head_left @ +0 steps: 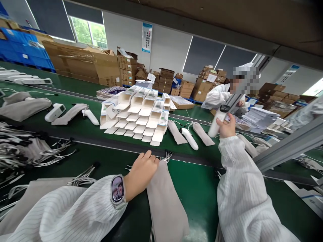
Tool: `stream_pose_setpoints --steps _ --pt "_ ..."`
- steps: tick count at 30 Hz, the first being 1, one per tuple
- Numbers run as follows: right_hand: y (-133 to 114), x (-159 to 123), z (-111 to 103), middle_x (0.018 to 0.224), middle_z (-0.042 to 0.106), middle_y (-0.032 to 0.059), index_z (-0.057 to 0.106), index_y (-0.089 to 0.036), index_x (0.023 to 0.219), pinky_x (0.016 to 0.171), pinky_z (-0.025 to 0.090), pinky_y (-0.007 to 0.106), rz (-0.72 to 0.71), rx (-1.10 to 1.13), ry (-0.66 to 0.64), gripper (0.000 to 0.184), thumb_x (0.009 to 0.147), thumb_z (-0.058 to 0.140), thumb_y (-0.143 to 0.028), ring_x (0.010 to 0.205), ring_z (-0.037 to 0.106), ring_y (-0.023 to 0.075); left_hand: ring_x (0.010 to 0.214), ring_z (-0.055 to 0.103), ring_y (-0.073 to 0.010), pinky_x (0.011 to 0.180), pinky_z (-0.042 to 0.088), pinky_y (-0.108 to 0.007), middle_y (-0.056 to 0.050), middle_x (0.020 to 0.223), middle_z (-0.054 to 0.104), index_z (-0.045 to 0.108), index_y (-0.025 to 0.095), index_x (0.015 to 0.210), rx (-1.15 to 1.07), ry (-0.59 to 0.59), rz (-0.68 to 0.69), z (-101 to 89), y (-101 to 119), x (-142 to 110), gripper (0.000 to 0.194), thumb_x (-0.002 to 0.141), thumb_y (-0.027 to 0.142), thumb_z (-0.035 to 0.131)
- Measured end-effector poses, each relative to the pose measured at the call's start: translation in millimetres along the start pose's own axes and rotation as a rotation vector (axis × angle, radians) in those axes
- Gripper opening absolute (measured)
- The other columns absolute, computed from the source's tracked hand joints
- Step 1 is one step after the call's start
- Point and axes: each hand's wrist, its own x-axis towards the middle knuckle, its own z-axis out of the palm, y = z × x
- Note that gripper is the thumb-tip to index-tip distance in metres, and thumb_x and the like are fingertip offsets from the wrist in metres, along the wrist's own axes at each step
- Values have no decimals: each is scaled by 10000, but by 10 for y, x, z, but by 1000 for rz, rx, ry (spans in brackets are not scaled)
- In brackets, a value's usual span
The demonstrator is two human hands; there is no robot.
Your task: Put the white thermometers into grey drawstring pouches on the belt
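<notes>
My right hand (227,125) is raised over the far belt, its fingers and thumb closed round a white handheld infrared thermometer (214,126) with a dark end. Nearer to me, my left hand (142,170) has its fingers curled over the top of a grey cloth drawstring pouch (166,201), whose white cords (168,155) stick out past the fingers. This pouch lies flat on the green work surface (199,191). Another white thermometer (189,138) rests on the belt between two grey pouches, left of my right hand.
Open white boxes (141,117) are stacked on the far belt. More pouches (50,195) and bundled cords lie at left. A metal post (285,141) slants up on the right, close to my right arm. Across the line stands a person in white (219,95).
</notes>
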Motion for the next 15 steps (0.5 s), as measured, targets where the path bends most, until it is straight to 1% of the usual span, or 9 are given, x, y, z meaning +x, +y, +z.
stream_pose_setpoints --steps 1,2,3,4,5,7,8,10,15 --pt "-173 -22 110 1038 505 30 161 -351 1207 649 437 334 -20 136 -24 526 769 442 -431 856 513 181 741 426 -209 616 317 -317 -55 722 540 467 147 709 -61 15 18 -36 -12 0 168 819 56 379" --pt "-356 -72 238 1022 510 -6 193 -389 1180 632 452 319 -26 330 -62 540 740 505 -403 844 523 168 729 418 -198 612 309 -313 -37 711 539 453 158 712 -127 32 32 -73 -20 -2 185 858 114 349" --pt "-540 -148 374 982 516 -30 233 -406 1157 623 465 313 -25 538 -139 579 693 577 -362 828 533 160 716 411 -186 613 304 -309 -20 697 534 438 165 716 -185 51 44 -111 -23 -4 207 884 157 317" --pt "-716 -244 508 941 518 -41 255 -413 1150 616 476 312 -16 691 -221 618 660 620 -322 806 542 154 710 405 -179 617 301 -307 -6 686 526 425 171 722 -229 68 53 -147 -20 -7 224 900 188 290" --pt "-873 -349 630 908 519 -46 267 -415 1150 608 485 314 7 798 -311 652 637 647 -282 783 550 150 716 401 -176 626 301 -307 0 682 517 415 174 730 -260 83 61 -178 -12 -10 232 909 214 272" --pt "-1101 -549 820 872 526 -43 279 -403 1156 588 498 305 64 899 -444 677 624 663 -237 749 560 141 746 400 -178 650 305 -313 1 701 504 403 177 757 -299 104 66 -225 15 -17 233 915 259 254" --pt "-1165 -625 883 866 532 -38 287 -393 1156 582 502 296 96 920 -489 669 628 662 -227 743 563 138 755 400 -178 656 308 -315 0 716 498 398 178 769 -318 110 63 -241 30 -20 231 916 274 249" --pt "-1207 -711 950 858 544 -31 310 -373 1145 581 505 277 143 934 -531 628 641 655 -225 744 567 133 753 400 -172 653 318 -312 -2 768 483 386 179 783 -359 121 49 -264 60 -29 223 917 281 238" --pt "-1153 -698 956 837 539 -46 361 -356 1055 542 504 260 143 959 -496 467 680 626 -267 689 559 109 720 419 -149 562 345 -261 -1 848 406 358 191 792 -458 152 -20 -322 84 -38 208 914 295 225"
